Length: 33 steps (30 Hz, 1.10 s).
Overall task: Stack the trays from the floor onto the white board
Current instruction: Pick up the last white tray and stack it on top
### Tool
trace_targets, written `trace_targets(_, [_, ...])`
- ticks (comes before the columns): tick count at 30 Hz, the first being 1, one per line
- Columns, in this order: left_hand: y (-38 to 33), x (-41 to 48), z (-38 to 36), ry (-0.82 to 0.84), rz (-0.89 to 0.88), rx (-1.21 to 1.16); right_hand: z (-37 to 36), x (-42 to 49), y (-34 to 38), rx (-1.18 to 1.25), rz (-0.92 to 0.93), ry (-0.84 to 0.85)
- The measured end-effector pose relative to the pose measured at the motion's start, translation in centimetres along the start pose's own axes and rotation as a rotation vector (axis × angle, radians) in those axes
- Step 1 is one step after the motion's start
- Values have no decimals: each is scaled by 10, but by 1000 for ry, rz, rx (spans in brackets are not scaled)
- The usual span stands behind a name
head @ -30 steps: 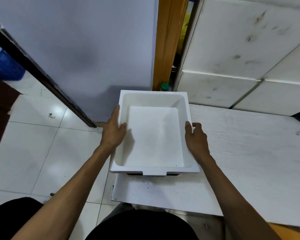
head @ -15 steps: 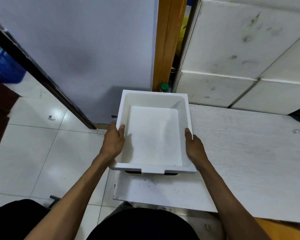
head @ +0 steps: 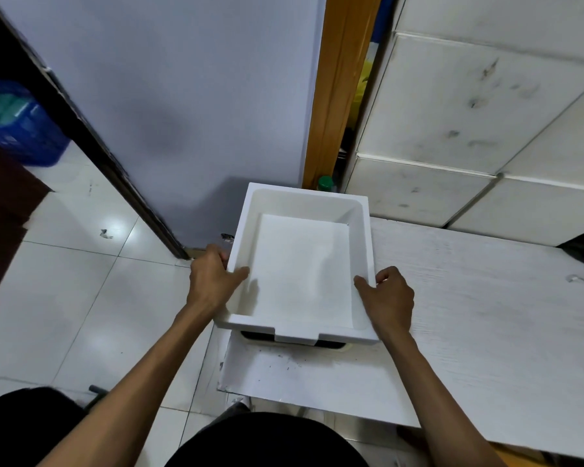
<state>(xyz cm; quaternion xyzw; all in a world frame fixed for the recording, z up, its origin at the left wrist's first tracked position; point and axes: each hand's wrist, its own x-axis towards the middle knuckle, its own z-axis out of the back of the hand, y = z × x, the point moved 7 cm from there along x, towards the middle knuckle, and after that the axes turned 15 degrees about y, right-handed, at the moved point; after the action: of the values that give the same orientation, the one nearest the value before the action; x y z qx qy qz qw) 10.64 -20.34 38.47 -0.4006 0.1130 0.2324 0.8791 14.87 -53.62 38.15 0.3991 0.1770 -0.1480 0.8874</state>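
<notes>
Two hands grip a white tray (head: 300,264) over the left end of the white board (head: 469,315).

At centre frame, the left hand (head: 213,281) and right hand (head: 390,298) clasp the tray's side walls, thumbs hooked over the rim and fingers curled round the outside. Dark gaps show under its near edge; whether it rests on the board cannot be told. A green bottle cap (head: 326,183) shows just above it, a blue crate (head: 17,126) at upper left.
</notes>
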Motion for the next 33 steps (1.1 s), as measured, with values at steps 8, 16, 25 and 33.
trace_targets(8, [-1, -4, 10, 22, 92, 80, 3, 6, 5, -119, -29, 78])
trace_targets(16, [-6, -5, 14, -3, 103, 93, 2, 13, 6, -168, -36, 165])
trace_targets(25, [-5, -2, 15, 69, 123, 29, 5, 10, 11, -95, -26, 164])
trace_targets(33, [-7, -2, 18, 74, 53, 52, 11, 4, 24, -101, 32, 169])
